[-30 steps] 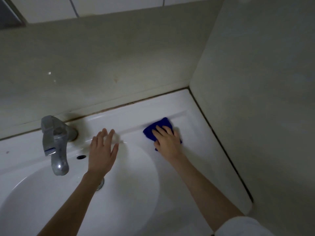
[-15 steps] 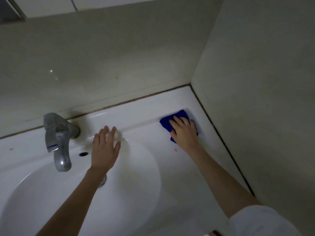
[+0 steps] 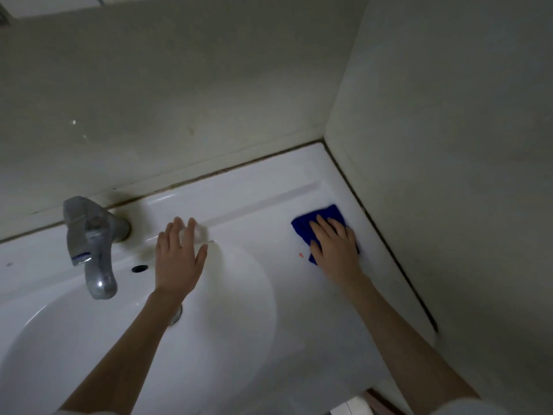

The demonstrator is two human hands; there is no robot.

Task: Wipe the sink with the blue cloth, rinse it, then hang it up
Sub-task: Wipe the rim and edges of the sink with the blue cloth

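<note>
- The right hand (image 3: 335,248) lies flat, fingers straight, on the blue cloth (image 3: 302,232), pressing it down so it can rub the sink (image 3: 254,205) clean.
- The cloth sits on the sink's flat far right part, just beside the side wall (image 3: 449,175).
- The left hand (image 3: 179,260), fingers spread and holding nothing, rests by the bowl's far rim, near the faucet (image 3: 89,244), likely for balance.

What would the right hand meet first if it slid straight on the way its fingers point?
Probably the raised ridge along the back of the white ceramic sink, then the beige back wall. The right hand presses the blue cloth flat, fingers aimed backward, slightly left.
</note>
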